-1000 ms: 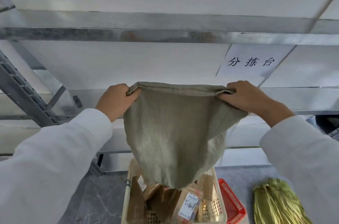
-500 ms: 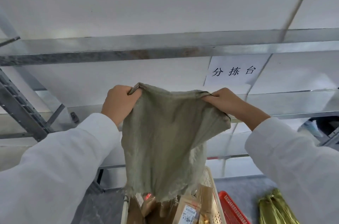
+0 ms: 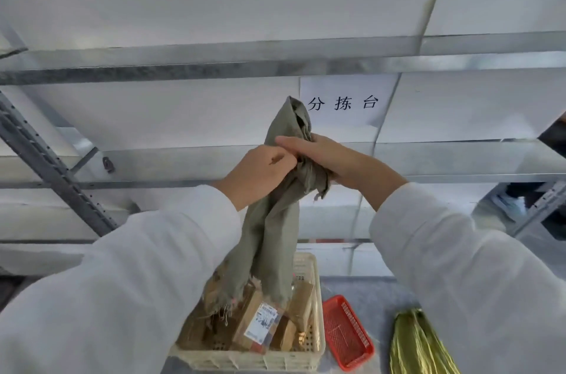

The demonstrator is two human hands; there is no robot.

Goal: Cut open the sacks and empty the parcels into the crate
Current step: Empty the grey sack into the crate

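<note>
While held up over cream perforated plastic crate [image 3: 245,362], grey-green woven sack [image 3: 272,235] bunched between left hand [image 3: 263,173] and right hand [image 3: 324,159], both gripping it; frayed end dangling onto brown cardboard parcels [image 3: 260,321] inside.

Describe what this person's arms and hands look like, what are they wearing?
Long white sleeves of plain, soft-looking fabric cover both arms: the left sleeve and the right sleeve end at the wrists. The left hand and right hand are bare, with no gloves, watch or rings visible.
</note>
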